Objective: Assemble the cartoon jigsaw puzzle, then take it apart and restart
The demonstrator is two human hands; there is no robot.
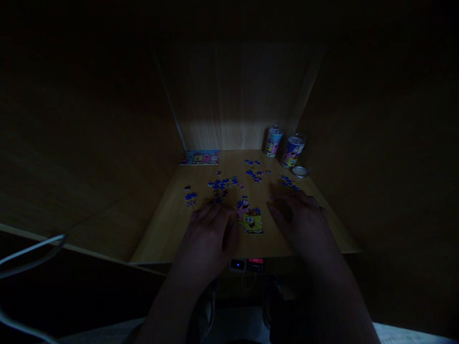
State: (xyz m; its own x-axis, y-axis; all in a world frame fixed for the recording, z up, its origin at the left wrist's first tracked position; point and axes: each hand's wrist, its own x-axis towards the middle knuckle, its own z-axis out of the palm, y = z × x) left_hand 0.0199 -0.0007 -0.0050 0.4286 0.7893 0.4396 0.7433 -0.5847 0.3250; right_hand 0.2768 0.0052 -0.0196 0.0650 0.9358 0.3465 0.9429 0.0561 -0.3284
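Note:
A partly joined jigsaw puzzle [253,222], with a yellow cartoon face and a pink figure, lies near the table's front edge. My left hand [210,227] rests at its left side, fingers stretched forward and the index fingertip close to or touching the pink part. On the other side, my right hand [299,212] hovers low over the wood, thumb and fingers apart and curved. A tiny puzzle piece [271,197] shows by its fingertips; whether they touch it is hard to see in the dim light. Loose blue puzzle pieces [223,183] lie beyond my left hand.
More pieces [255,175] are scattered at the middle back, left [191,196] and right [288,182]. Two printed cans [273,142] [293,152] stand back right, beside a round lid [300,171]. A picture card [200,157] lies back left. Wooden panels [229,100] enclose the table.

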